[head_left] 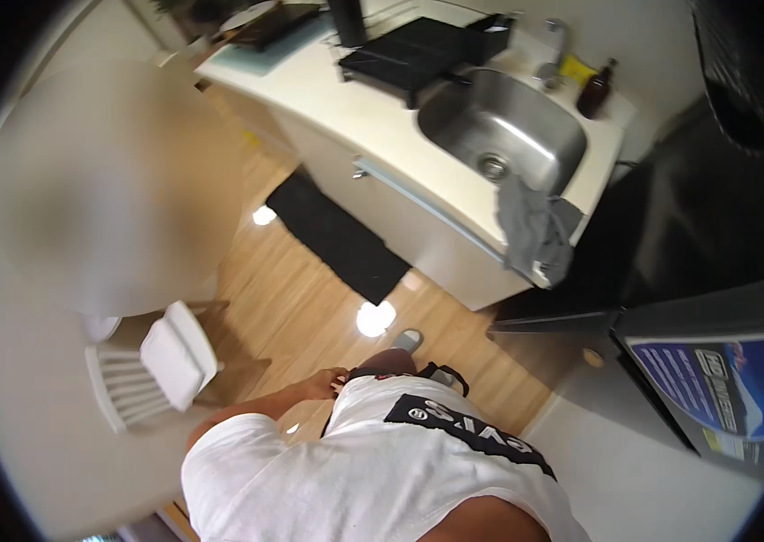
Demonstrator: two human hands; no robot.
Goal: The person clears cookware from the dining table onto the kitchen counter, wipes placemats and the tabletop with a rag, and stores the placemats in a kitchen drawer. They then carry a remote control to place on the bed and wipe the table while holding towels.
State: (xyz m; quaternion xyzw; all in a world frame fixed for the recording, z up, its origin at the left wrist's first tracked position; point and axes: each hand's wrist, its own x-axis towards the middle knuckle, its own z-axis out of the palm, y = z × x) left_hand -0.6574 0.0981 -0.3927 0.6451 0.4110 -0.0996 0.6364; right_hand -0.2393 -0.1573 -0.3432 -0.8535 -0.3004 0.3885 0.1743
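My left hand (331, 383) is at my waist, beside the lower edge of my white T-shirt (310, 470). Its fingers look curled in against the clothing, and whatever they grip is too small to make out. A thin dark cord or strap edge runs down near that hand. On the other side of my waist a black strap (454, 378) loops out from under the shirt. My right hand does not show. Below me, one foot in a grey slide sandal (409, 341) stands on the wooden floor (292, 307).
Ahead, a white counter (337, 99) holds a steel sink (526, 126), a black rack-like stand (414, 54), a brown bottle (595, 88) and a grey cloth (531, 226). A black mat (339, 237) lies before it. A dark fridge (581, 348) stands right, a white chair (161, 361) left. A blurred patch covers the upper left.
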